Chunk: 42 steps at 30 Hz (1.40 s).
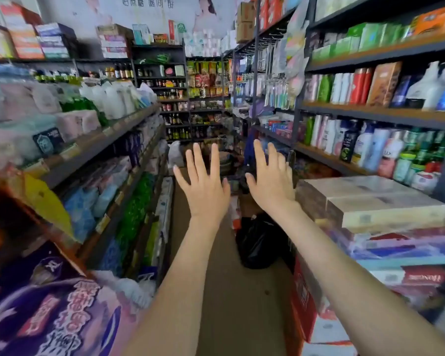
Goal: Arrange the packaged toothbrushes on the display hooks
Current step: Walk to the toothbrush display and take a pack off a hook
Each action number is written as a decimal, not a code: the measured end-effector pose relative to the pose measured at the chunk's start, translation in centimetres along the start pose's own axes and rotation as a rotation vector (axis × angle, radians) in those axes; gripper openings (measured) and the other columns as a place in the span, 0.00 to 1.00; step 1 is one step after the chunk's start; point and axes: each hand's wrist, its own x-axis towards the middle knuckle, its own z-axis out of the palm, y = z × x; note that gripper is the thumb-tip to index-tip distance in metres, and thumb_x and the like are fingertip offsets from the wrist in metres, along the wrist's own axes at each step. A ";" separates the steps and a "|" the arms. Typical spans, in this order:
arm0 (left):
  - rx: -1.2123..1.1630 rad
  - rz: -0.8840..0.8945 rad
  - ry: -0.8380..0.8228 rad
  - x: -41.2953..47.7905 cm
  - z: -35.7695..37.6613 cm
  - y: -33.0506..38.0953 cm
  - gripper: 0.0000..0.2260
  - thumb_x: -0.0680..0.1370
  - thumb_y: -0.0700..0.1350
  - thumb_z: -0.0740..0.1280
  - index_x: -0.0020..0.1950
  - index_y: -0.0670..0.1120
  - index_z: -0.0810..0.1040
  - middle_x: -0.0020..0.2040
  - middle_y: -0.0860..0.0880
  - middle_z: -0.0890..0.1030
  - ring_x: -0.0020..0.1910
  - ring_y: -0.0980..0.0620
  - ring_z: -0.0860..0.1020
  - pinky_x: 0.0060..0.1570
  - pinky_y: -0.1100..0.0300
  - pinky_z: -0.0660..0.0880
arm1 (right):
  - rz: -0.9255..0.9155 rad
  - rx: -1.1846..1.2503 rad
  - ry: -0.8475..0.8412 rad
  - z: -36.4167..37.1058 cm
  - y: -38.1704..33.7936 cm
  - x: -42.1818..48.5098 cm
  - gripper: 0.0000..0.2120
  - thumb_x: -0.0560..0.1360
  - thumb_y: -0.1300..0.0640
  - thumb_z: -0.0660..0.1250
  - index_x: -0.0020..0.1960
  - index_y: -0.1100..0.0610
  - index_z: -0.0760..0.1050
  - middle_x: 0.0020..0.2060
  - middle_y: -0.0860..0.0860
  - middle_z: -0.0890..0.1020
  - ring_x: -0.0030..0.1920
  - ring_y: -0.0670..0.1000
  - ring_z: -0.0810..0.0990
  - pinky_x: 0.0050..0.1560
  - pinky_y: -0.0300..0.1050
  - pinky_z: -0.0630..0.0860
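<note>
Both hands are up over the aisle, the left hand point(203, 186) and the right hand point(270, 181) side by side, palms forward, fingers spread wide and holding nothing, just above the black bag point(257, 242) on the floor. The packaged toothbrushes point(276, 95) hang in a row on the dark shelving point(297, 109), well beyond that bag and to its right, apart from both hands.

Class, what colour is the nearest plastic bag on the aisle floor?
The bag is black; head view.
</note>
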 end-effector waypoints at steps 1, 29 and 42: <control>-0.006 -0.025 -0.044 1.1 1.1 -0.3 0.36 0.71 0.52 0.69 0.76 0.49 0.59 0.73 0.39 0.64 0.72 0.40 0.64 0.67 0.35 0.57 | -0.010 0.024 -0.031 1.2 -0.2 1.5 0.34 0.80 0.48 0.57 0.77 0.51 0.40 0.76 0.56 0.52 0.74 0.58 0.55 0.70 0.55 0.59; 0.141 -0.147 -0.273 30.0 55.6 -20.1 0.28 0.76 0.47 0.65 0.74 0.43 0.61 0.71 0.39 0.68 0.70 0.41 0.67 0.68 0.43 0.62 | -0.254 0.276 -0.197 52.7 -11.6 54.1 0.28 0.78 0.54 0.61 0.74 0.62 0.56 0.68 0.59 0.66 0.67 0.60 0.65 0.62 0.54 0.69; -0.108 0.258 -0.258 53.2 94.0 -21.2 0.26 0.71 0.45 0.70 0.67 0.39 0.72 0.64 0.38 0.76 0.62 0.41 0.76 0.61 0.45 0.73 | -0.048 0.191 -0.052 75.6 -7.9 84.7 0.27 0.78 0.56 0.60 0.74 0.61 0.57 0.69 0.59 0.66 0.69 0.59 0.64 0.66 0.52 0.65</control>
